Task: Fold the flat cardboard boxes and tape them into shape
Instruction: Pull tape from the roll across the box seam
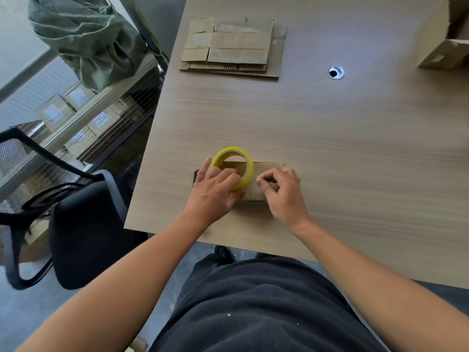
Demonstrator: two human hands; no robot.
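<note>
Yellow tape (245, 179) in left grip (215, 191), box (269, 168) beneath

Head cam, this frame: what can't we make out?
- Head: small cardboard box, mostly under the left hand, right hand and tape roll; flaps hidden.
- Head: any tape end at the right hand's fingers, too thin to see.
- Head: large box, cut off by the right edge.

a pale wood-grain table (330, 148) carries a stack of flat cardboard boxes (232, 48) at its far left and a larger open cardboard box (441, 44) at the far right corner. a round cable hole (336, 72) sits between them, and near the front edge lies a small cardboard box (269, 168) with a yellow tape roll (250, 174) over it.
</note>
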